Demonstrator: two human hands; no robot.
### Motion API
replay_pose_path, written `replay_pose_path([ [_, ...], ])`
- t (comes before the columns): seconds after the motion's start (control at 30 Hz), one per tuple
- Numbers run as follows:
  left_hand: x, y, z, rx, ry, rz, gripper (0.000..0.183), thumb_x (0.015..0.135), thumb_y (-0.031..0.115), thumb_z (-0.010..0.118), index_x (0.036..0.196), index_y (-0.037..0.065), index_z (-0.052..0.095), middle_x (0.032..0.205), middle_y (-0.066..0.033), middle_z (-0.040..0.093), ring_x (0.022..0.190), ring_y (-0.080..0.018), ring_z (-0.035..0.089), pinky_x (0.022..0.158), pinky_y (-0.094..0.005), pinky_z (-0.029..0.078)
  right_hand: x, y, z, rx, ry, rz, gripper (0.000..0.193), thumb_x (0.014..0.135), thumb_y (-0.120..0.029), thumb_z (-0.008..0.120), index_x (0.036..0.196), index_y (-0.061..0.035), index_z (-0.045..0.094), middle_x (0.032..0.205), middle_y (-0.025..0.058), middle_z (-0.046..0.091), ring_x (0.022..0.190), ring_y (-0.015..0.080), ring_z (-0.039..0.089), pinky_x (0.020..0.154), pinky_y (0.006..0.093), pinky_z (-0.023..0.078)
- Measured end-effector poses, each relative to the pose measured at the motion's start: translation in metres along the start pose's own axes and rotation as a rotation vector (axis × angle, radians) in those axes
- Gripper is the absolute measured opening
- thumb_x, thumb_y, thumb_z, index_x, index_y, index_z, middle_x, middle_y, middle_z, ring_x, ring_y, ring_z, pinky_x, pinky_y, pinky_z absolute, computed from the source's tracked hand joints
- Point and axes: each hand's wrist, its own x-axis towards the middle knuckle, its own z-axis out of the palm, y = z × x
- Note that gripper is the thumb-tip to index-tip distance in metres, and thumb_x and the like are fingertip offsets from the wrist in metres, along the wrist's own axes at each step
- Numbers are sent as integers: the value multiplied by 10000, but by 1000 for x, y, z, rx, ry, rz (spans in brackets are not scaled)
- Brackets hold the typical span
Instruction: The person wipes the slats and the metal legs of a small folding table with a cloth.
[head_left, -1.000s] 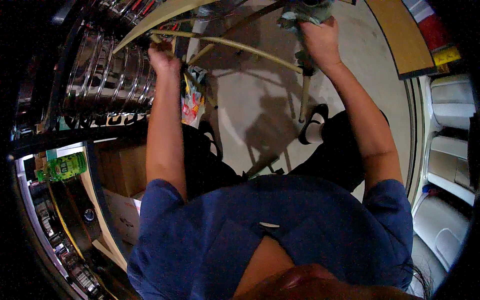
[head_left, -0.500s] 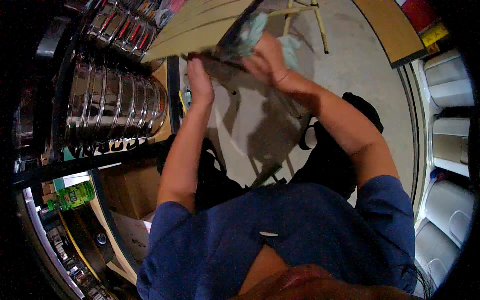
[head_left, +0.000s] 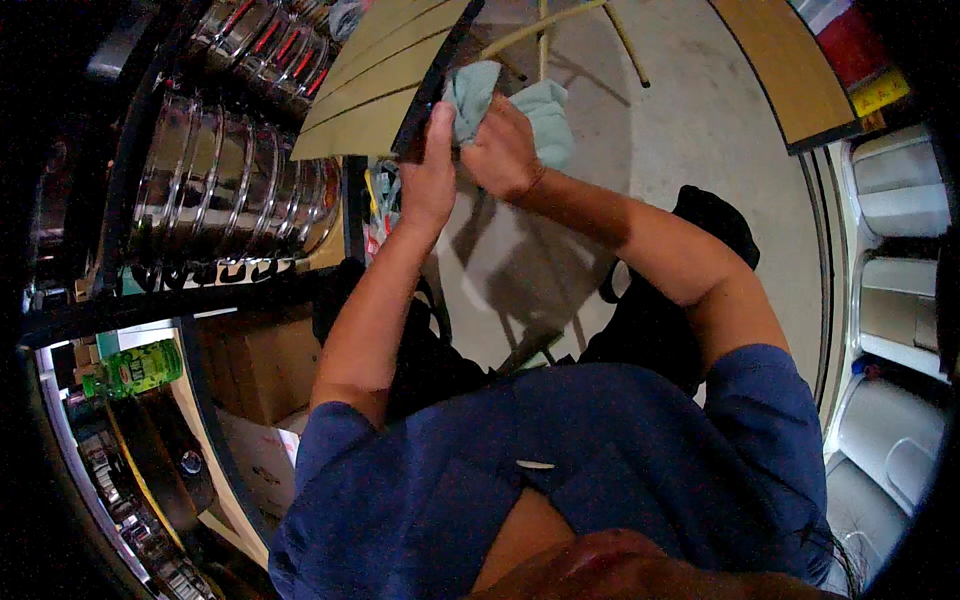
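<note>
A beige panel (head_left: 385, 65) with long dark grooves and a dark edge is tilted up ahead of me, left of centre. My left hand (head_left: 430, 185) grips its near lower corner, the other fingers partly hidden behind the edge. Bunched in my right hand (head_left: 503, 150) is a pale green cloth (head_left: 545, 115). One fold of it lies against the panel's dark edge, right beside my left hand, while the rest hangs out to the right of my fist.
Shiny metal pots (head_left: 225, 185) fill the shelf at left, with a green bottle (head_left: 145, 368) and a cardboard box (head_left: 260, 365) lower down. Beige tubular legs (head_left: 625, 45) stand on the concrete floor ahead. A wooden board (head_left: 775, 65) and white containers (head_left: 900, 180) line the right.
The panel has tipped steeper and its dark edge now faces me more. My right hand has moved left and closer with the cloth. My left hand has shifted slightly right.
</note>
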Motion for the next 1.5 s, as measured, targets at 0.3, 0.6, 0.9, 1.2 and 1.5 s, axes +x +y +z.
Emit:
replay_pose_path([
  [0.3, 22, 14, 2, -135, -28, -205, 325, 946, 277, 659, 1136, 13, 679, 1067, -18, 672, 972, -133, 609, 870, -279, 475, -4, 28, 4, 39, -89, -131, 380, 664, -183, 665, 985, 16, 622, 1001, 198, 594, 940, 414, 533, 821, 503, 433],
  [0.6, 43, -4, -27, -373, 134, -238, 202, 870, 154, 737, 1042, 51, 713, 994, -18, 701, 871, -119, 632, 800, -269, 487, -9, 17, 20, 87, -348, -141, 387, 736, -112, 634, 1103, 6, 606, 1159, 213, 574, 1027, 436, 533, 915, 498, 442],
  [0.9, 44, -16, -32, -323, 183, -183, 170, 828, 120, 762, 979, 48, 729, 960, 10, 696, 864, -99, 614, 793, -273, 470, -2, 28, -21, 345, -333, 477, 411, 739, -41, 613, 1150, -43, 608, 1097, 186, 657, 1047, 394, 606, 950, 463, 467],
  [1.2, 39, -5, -22, -187, 145, -206, 236, 915, 227, 677, 1078, 57, 695, 1004, -1, 696, 895, -161, 615, 854, -298, 450, 48, 32, -37, -322, -127, 11, 350, 702, -112, 698, 1029, -20, 614, 1032, 175, 590, 1011, 381, 566, 905, 455, 429],
  [1.5, 22, -5, -12, 378, 193, -378, 647, 957, 592, 463, 1228, 20, 598, 1227, -199, 601, 1178, -330, 531, 999, -386, 382, 56, 75, -23, -724, -627, -136, 443, 645, -233, 834, 981, -42, 618, 994, 155, 625, 1060, 345, 548, 931, 456, 380],
])
